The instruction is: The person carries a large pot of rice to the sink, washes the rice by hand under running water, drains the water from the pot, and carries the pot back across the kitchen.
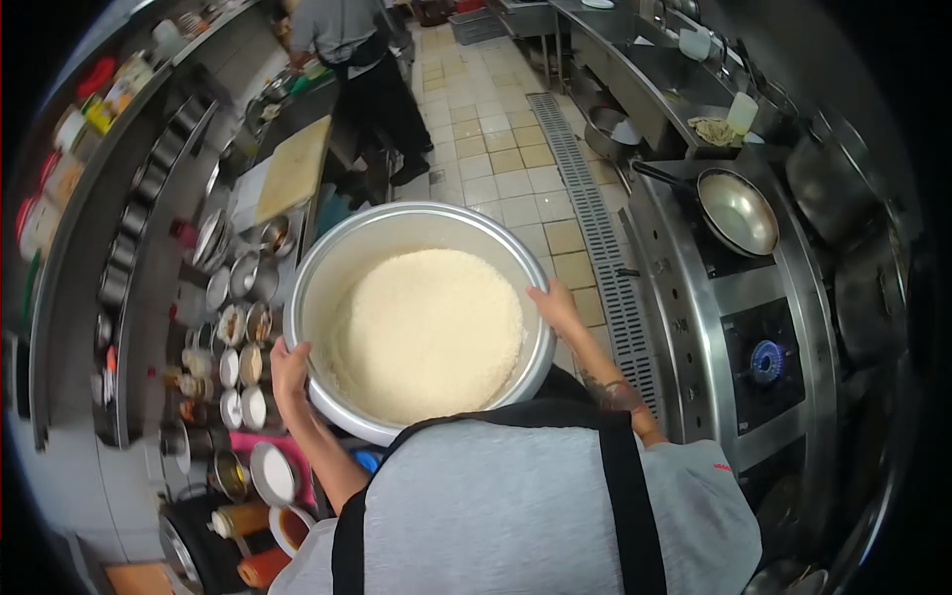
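Note:
A wide, round metal pot [319, 288] is held up in front of my body, its opening facing me. Inside lies a broad mass of pale, fine grains that looks like rice [434, 332]. My left hand [290, 375] is closed on the pot's left side, with the thumb near the rim. On the opposite side, my right hand [553, 305] grips the rim, fingers mostly hidden behind the wall. The pot's underside is out of sight.
At right, a frying pan [738, 211] sits on the stove beside a lit burner [767, 362]. Small bowls of ingredients [230, 367] crowd the left counter, below a shelf of jars. Ahead, a person [347, 69] stands by a cutting board [295, 171]. A floor drain grate [595, 238] runs along the aisle.

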`<state>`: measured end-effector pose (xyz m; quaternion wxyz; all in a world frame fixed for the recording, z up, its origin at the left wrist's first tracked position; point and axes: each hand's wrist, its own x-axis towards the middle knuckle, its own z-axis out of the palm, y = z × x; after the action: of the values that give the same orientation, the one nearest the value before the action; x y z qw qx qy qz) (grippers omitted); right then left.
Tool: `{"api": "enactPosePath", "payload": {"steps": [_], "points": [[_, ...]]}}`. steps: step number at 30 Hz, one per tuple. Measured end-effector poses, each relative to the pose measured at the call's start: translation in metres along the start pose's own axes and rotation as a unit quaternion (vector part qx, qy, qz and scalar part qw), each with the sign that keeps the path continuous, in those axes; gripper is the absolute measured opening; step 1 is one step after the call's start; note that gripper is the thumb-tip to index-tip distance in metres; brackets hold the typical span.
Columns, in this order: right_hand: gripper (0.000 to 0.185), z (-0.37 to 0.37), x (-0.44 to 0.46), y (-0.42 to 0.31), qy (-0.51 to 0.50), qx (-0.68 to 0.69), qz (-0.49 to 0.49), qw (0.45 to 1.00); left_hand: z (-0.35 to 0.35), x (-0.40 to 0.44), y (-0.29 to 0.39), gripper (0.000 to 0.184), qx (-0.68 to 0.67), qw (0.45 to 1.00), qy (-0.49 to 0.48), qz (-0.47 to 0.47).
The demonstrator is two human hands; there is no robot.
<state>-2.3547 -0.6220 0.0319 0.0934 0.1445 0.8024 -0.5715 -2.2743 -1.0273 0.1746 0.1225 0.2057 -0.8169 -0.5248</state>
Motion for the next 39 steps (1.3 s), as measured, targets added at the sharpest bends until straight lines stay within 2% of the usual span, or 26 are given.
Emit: {"api": "enactPosePath", "payload": {"steps": [3,6,8,12,14,17,20,23,26,27,29,32,33,34,37,39], "points": [[0.044,-0.009,0.062,0.001,0.035,0.052,0.003,0.998,0.047,0.074,0.029,0.032,0.05,0.998,-0.027,0.0],[0.044,-0.021,0.132,-0.005,0.046,0.052,0.004,0.998,0.099,0.146,0.033,0.032,0.013,0.999,-0.05,-0.007],[0.045,-0.034,0.183,-0.025,0.047,0.037,0.045,0.997,0.136,0.177,0.051,0.033,0.019,0.999,-0.046,-0.009],[0.045,-0.064,0.279,-0.072,0.045,0.029,0.046,0.997,0.192,0.256,0.083,0.035,0.015,0.998,-0.055,0.003],[0.045,-0.075,0.328,-0.084,0.062,-0.033,-0.021,0.997,0.216,0.296,0.092,0.034,0.024,0.998,-0.046,0.019],[0.044,-0.098,0.385,-0.126,0.041,-0.01,0.0,0.999,0.254,0.332,0.122,0.034,0.001,0.999,-0.045,-0.029],[0.043,-0.12,0.443,-0.157,0.046,-0.032,0.026,0.998,0.296,0.382,0.125,0.032,0.013,0.999,-0.041,-0.009],[0.043,-0.136,0.524,-0.154,0.028,-0.003,0.056,0.998,0.36,0.441,0.149,0.032,0.025,0.998,-0.057,-0.007],[0.043,-0.15,0.619,-0.128,0.048,0.024,0.036,0.998,0.427,0.52,0.171,0.033,0.031,0.997,-0.077,-0.011],[0.043,-0.157,0.645,-0.135,0.058,0.028,0.035,0.997,0.449,0.548,0.186,0.033,0.022,0.996,-0.088,-0.005],[0.044,-0.183,0.697,-0.149,0.152,-0.005,0.021,0.988,0.498,0.599,0.218,0.033,0.021,0.993,-0.113,0.009],[0.045,-0.236,0.747,-0.187,0.16,0.039,0.027,0.986,0.568,0.67,0.268,0.033,0.04,0.989,-0.137,0.022],[0.045,-0.254,0.754,-0.214,0.181,0.029,0.067,0.981,0.591,0.692,0.288,0.033,0.029,0.986,-0.158,0.039],[0.043,-0.266,0.78,-0.211,0.198,0.102,0.04,0.974,0.615,0.714,0.309,0.033,0.012,0.981,-0.181,0.063],[0.041,-0.324,0.845,-0.219,0.23,0.142,0.033,0.962,0.691,0.767,0.366,0.033,-0.023,0.968,-0.238,0.08],[0.039,-0.359,0.891,-0.222,0.272,0.168,-0.006,0.948,0.744,0.793,0.398,0.03,-0.046,0.96,-0.264,0.083]]}}
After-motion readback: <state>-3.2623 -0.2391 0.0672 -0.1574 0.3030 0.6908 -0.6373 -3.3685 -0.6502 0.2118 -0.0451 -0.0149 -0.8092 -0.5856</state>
